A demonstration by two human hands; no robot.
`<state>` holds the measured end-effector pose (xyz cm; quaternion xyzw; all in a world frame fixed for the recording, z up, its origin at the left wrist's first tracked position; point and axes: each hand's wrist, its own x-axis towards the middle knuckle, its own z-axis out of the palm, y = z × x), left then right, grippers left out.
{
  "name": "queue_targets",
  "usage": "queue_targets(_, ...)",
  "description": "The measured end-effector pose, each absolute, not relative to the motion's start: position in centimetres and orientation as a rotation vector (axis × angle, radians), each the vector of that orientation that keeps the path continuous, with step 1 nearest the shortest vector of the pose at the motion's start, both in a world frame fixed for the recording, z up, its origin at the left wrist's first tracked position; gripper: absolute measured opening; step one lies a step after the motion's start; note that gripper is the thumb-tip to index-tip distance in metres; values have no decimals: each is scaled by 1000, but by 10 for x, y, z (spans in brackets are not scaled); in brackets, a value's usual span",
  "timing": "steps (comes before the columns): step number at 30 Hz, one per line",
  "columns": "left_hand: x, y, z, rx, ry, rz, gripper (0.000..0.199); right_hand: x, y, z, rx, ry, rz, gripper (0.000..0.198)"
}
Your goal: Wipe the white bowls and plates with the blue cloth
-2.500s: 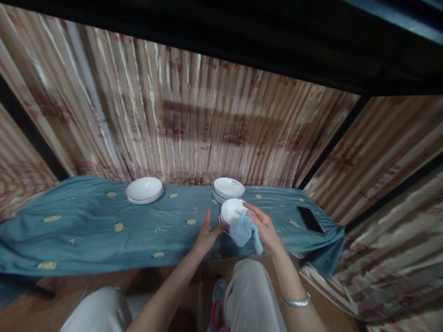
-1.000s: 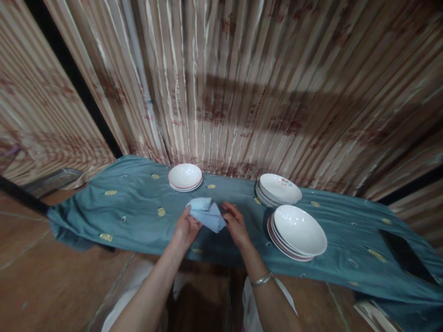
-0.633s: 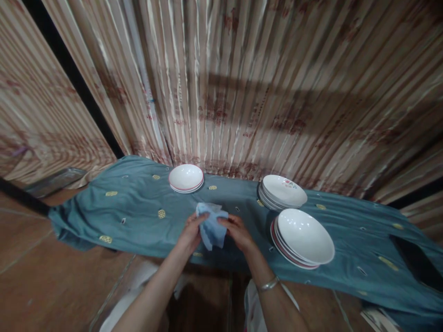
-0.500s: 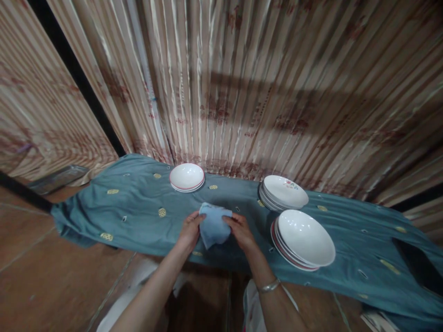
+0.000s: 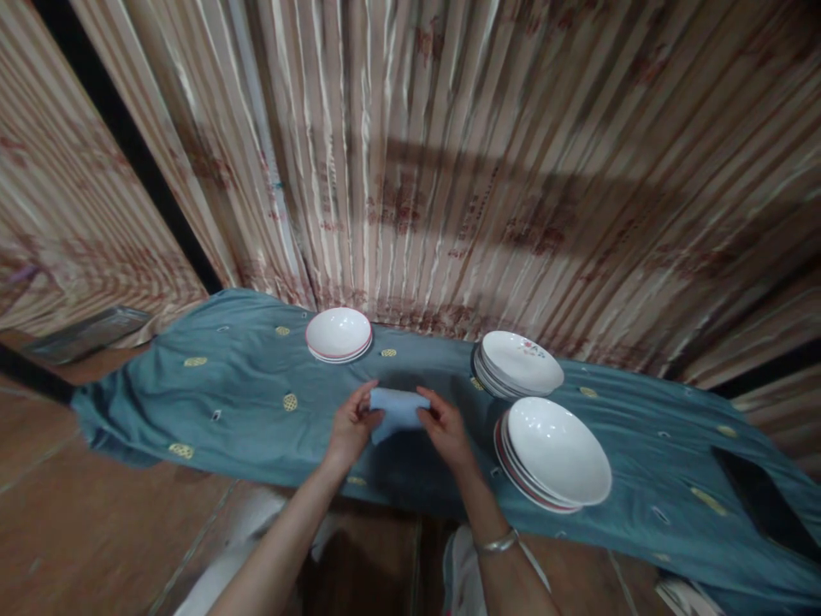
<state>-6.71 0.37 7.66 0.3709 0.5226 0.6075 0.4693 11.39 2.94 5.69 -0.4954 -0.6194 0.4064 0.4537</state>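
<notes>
A small light-blue cloth (image 5: 398, 409) is held up between my two hands, above the front part of the covered table. My left hand (image 5: 352, 425) pinches its left edge between thumb and fingers. On the other side my right hand (image 5: 444, 425) grips the right edge the same way. The cloth's upper part is folded over, and a short part hangs below. To the right of my right hand is a stack of white bowls (image 5: 558, 449), some with red rims. Behind that stands a stack of white plates (image 5: 521, 364) with a flower print.
A smaller stack of red-rimmed bowls (image 5: 339, 334) sits at the back left of the green tablecloth (image 5: 256, 411). A dark flat object (image 5: 766, 496) lies at the right end. Behind the table hangs a pleated curtain (image 5: 436, 188). A metal tray (image 5: 90, 332) is at far left.
The cloth hung down as a wider flap before; now its top is folded over and it looks shorter. Both hands keep their hold. The view has shifted slightly.
</notes>
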Motion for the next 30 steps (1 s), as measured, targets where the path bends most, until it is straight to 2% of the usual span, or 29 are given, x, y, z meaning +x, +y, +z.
queue_targets(4,-72,4,75,1238,1478,1432,43,110,26,59,-1308,-1633,775,38)
queue_targets(10,-83,2,84,1557,1553,1457,19,103,21,66,-1273,-1599,634,22)
queue_targets(12,-83,3,86,1472,1524,1531,13,102,22,68,-1235,-1497,686,16)
queue_targets(14,-81,4,88,1265,1431,1540,10,102,22,71,-1165,-1372,898,17)
queue_targets(18,-77,2,92,799,1182,1431,25,97,18,79,-1002,-1113,1437,35)
queue_targets(21,-75,1,96,638,1141,1438,36,86,12,79,-910,-1055,1698,42)
queue_targets(24,-78,2,97,575,1140,1461,39,76,9,70,-951,-993,1738,37)
queue_targets(30,-109,12,82,451,1256,1730,50,73,14,53,-1097,-996,1555,22)
